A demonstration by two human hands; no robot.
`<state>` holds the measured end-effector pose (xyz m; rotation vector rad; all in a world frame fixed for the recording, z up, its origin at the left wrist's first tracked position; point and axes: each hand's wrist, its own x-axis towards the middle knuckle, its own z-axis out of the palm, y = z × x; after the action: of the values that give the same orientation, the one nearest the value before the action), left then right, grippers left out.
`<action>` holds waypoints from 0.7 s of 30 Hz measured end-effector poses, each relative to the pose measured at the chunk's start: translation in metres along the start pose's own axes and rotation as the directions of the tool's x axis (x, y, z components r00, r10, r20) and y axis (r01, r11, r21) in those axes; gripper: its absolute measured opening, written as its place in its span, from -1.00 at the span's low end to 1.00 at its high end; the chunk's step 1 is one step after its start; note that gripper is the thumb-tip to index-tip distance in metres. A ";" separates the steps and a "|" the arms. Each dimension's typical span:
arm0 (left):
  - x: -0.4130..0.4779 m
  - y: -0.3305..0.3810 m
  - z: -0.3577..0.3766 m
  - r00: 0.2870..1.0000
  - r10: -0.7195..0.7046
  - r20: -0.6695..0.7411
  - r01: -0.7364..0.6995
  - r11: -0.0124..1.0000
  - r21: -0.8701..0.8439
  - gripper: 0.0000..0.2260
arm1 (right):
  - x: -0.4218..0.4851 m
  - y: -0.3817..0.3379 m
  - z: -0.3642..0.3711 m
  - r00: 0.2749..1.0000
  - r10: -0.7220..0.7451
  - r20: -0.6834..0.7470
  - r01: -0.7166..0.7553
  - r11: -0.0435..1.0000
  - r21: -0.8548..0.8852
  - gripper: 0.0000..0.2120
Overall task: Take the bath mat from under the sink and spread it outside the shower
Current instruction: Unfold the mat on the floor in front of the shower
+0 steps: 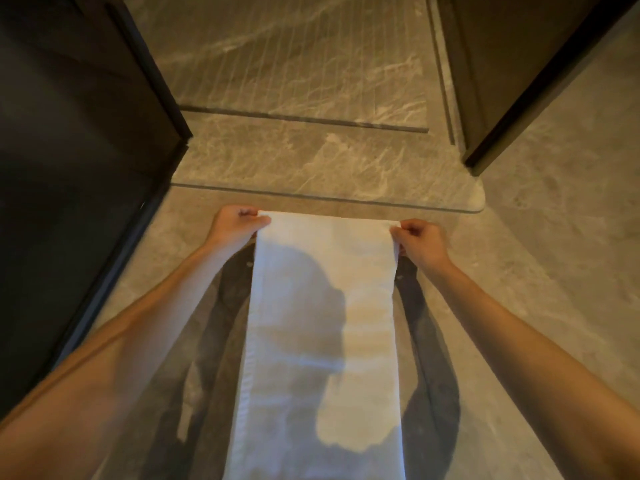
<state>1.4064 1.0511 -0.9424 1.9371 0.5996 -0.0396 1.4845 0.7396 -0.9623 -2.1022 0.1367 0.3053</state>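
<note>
1. grey-brown marble floor tiles (536, 306) ran underfoot, with dark shadows lying on them along both sides of the cloth.
2. a long white terry bath mat (322, 306) stretched lengthwise away from the person, its near end cut off by the bottom of the view. the flanking shadows suggested it hung a little off the tiles, though i could not tell for sure.
3. the left hand (239, 225) pinched the mat's far left corner between thumb and curled fingers. the right hand (420, 242) pinched the far right corner the same way, so that edge was taut.
4. just beyond that edge lay a raised marble sill (311, 161), then the ribbed shower floor (294, 64), between a dark panel (69, 168) on the left and a dark door edge (502, 81) on the right.
5. by my judgement the fetching was done and the mat was unfolded at the right spot; lowering it flat, smoothing it and letting go were left.
</note>
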 end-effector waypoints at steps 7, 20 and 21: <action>0.036 -0.011 0.023 0.991 -0.053 -0.124 0.056 0.998 0.021 -0.91 | 0.028 0.004 0.015 0.998 0.033 -0.058 -0.037 0.997 -0.072 -0.72; -0.076 -0.037 -0.006 0.995 0.093 0.042 -0.102 0.943 0.316 -0.63 | -0.031 -0.019 0.046 0.981 -0.193 0.012 0.192 0.968 -0.162 -0.79; -0.090 -0.044 -0.011 0.996 0.077 0.051 -0.089 0.943 0.321 -0.63 | -0.044 -0.024 0.057 0.974 -0.222 0.053 0.228 0.963 -0.144 -0.82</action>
<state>1.3063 1.0394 -0.9489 2.2733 0.5088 -0.1277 1.4386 0.8001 -0.9591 -2.2343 -0.1513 0.2220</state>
